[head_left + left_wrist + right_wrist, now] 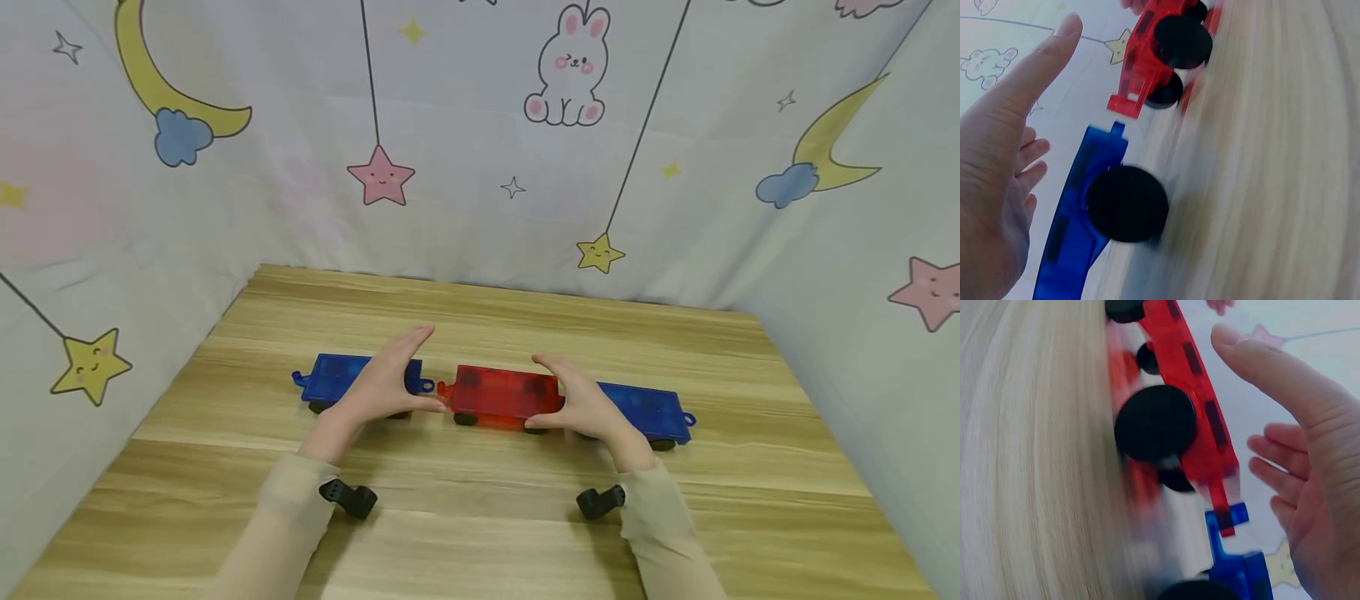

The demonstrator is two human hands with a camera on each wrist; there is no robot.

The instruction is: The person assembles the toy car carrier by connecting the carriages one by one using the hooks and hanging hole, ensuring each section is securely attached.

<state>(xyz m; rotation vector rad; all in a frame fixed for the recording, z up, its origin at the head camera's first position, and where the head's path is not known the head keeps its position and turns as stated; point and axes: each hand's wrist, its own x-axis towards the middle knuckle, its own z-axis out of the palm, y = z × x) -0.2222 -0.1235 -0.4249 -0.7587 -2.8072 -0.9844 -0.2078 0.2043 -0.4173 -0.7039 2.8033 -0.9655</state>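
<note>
Got my left hand [386, 385] and right hand [588, 408] spread wide, empty. Red toy wagon [498, 392] toward the table's [465, 517] far edge looks light, stiff; I'd pinch its long sides.

We hold both arms [279, 525] forward, angled inward; our left hand [378, 385] and right hand [588, 408] face each other, apart, each thumb [1041, 67] spread away from its fingers [1034, 152].

There are two blue cars [336, 373] [649, 408], one red car [504, 392], two hands [377, 387] [591, 407], two cameras [356, 500] [598, 502].
</note>
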